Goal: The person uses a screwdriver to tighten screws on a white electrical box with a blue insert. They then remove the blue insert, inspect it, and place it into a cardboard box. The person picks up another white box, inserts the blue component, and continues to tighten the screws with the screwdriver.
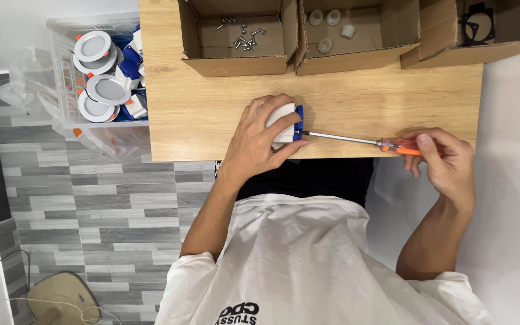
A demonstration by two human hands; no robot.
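Covering most of the white fixture (284, 117), left hand (260, 141).

Work area, overhead view

Light wooden table (212, 114) over grey wood-pattern plank floor (103, 204); white wall (43, 9) beyond; white surface (513, 180) at right; even lighting.

White-blue part (288, 122) mostly hidden under left hand (259, 141); screwdriver handle (401, 146) partly covered.

The small part (285, 123) is white and blue, the screwdriver (362, 141) has an orange handle, and the table (356, 102) shows light wood grain.
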